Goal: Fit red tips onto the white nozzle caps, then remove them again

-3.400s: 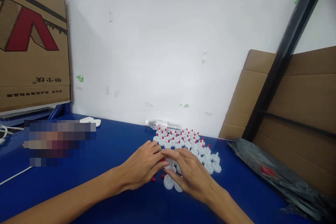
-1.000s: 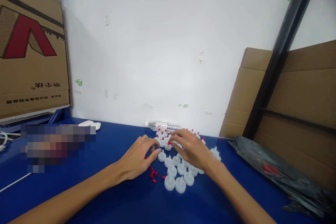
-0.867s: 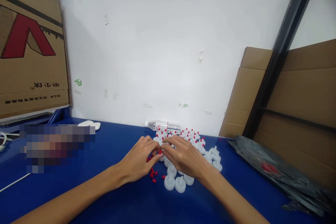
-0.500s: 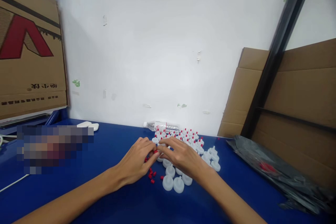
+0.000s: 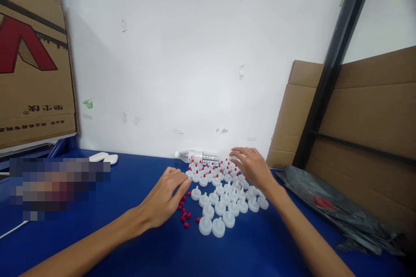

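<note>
Several white plastic caps [image 5: 219, 207] with short spouts stand in rows on the blue table [image 5: 136, 242]. The far rows [image 5: 214, 169] carry small red tips. Loose red tips [image 5: 183, 214] lie scattered left of the near caps. My left hand [image 5: 164, 199] rests on the table beside the loose red tips, its fingers curled together and its fingertips close to a white cap. My right hand [image 5: 251, 166] hovers over the far right rows, with thumb and forefinger drawn together in a pinch. What they hold is too small to see.
A clear water bottle [image 5: 195, 156] lies against the white wall behind the caps. Grey plastic bags [image 5: 341, 207] are heaped at the right, below flattened cardboard [image 5: 367, 121] and a black post. A printed carton [image 5: 32, 73] stands at the left, with white objects [image 5: 104, 157] near it.
My right hand has left my left hand's fingertips and moved up and right to the far rows, uncovering the near caps. My left hand stays by the loose red tips.
</note>
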